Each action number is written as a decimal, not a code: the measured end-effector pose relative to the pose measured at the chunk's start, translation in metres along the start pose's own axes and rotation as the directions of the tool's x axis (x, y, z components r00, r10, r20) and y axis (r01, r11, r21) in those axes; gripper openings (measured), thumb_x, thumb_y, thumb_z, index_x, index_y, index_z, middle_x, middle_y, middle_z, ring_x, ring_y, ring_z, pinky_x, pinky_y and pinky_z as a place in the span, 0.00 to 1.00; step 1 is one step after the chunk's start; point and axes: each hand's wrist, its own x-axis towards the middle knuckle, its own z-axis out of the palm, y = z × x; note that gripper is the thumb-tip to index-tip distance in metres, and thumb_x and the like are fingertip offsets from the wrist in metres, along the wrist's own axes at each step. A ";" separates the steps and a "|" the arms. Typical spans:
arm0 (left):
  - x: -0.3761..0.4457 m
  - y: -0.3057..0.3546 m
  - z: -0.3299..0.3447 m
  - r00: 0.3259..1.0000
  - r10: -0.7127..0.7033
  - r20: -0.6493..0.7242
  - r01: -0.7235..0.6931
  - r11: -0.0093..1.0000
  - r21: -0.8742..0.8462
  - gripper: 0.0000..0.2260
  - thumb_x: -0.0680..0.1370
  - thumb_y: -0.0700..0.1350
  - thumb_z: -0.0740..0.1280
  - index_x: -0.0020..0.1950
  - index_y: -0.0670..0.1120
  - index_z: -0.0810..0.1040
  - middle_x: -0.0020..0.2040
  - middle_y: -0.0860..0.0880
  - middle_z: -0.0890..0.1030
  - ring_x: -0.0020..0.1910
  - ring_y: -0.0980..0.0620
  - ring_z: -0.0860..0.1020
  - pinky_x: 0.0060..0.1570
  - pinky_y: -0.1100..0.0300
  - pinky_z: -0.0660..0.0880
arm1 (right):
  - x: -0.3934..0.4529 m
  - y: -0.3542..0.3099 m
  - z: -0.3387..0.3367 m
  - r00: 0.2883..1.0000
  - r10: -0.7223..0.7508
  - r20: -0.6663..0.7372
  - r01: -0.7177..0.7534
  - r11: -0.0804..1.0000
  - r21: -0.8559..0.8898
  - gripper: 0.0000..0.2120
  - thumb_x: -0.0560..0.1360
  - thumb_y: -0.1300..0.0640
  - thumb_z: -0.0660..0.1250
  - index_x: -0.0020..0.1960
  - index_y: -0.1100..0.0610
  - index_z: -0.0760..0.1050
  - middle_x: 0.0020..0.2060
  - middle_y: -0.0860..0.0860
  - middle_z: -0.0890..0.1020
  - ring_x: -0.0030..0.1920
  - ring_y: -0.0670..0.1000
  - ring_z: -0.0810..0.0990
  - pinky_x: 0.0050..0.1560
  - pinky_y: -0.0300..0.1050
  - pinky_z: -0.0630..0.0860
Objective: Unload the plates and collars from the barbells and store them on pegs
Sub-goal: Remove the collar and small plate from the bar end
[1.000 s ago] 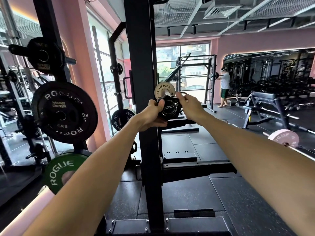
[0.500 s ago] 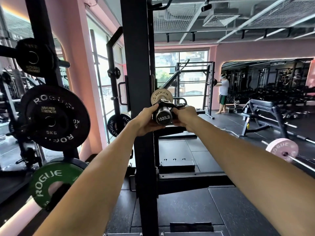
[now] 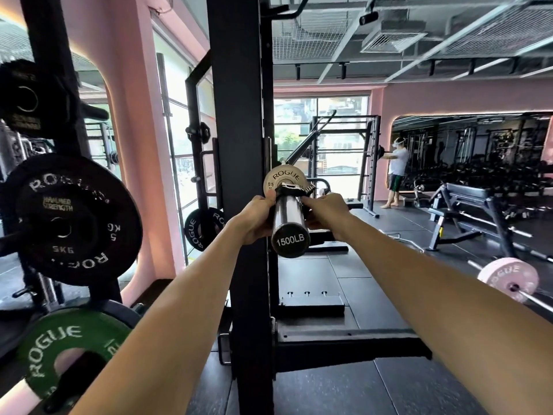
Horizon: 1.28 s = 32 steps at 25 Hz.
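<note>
Head camera looks along a steel barbell sleeve (image 3: pixel 289 218) whose black end cap reads 1500LB, beside the black upright rack post (image 3: pixel 239 175). At the sleeve's far end, just right of the post, sits a small cream Rogue change plate (image 3: pixel 282 177), with a black clamp collar (image 3: pixel 294 190) against its near face. The left hand (image 3: pixel 254 218) and right hand (image 3: pixel 324 212) curl their fingers around the collar from either side, though how firmly they grip seems unclear. Left of the post, a black 5 kg plate (image 3: pixel 71 220) and a green Rogue plate (image 3: pixel 59 348) hang on pegs.
</note>
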 end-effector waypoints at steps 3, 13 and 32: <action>0.022 -0.001 -0.005 1.000 -0.006 0.020 0.006 1.000 0.011 0.17 0.85 0.53 0.52 0.51 0.42 0.72 0.40 0.47 0.78 0.32 0.54 0.79 0.23 0.65 0.74 | 0.019 -0.004 0.004 1.000 -0.002 -0.003 0.002 1.000 -0.017 0.19 0.75 0.49 0.67 0.49 0.67 0.77 0.36 0.60 0.83 0.29 0.56 0.81 0.31 0.45 0.79; 0.074 -0.009 -0.009 0.999 -0.003 0.050 0.005 0.999 -0.046 0.16 0.84 0.55 0.54 0.51 0.43 0.73 0.42 0.47 0.80 0.39 0.52 0.79 0.34 0.60 0.77 | 0.082 0.003 0.015 0.983 0.174 -0.064 -0.150 0.947 0.285 0.08 0.76 0.64 0.62 0.52 0.65 0.76 0.33 0.58 0.79 0.29 0.56 0.79 0.33 0.52 0.81; 0.136 -0.015 -0.006 1.000 -0.008 0.000 0.008 0.999 -0.049 0.21 0.85 0.53 0.52 0.65 0.37 0.72 0.45 0.44 0.80 0.40 0.50 0.79 0.26 0.63 0.76 | 0.168 0.039 0.026 0.992 -0.034 -0.118 0.028 0.998 -0.047 0.42 0.55 0.29 0.71 0.47 0.68 0.77 0.40 0.63 0.84 0.41 0.63 0.84 0.47 0.61 0.82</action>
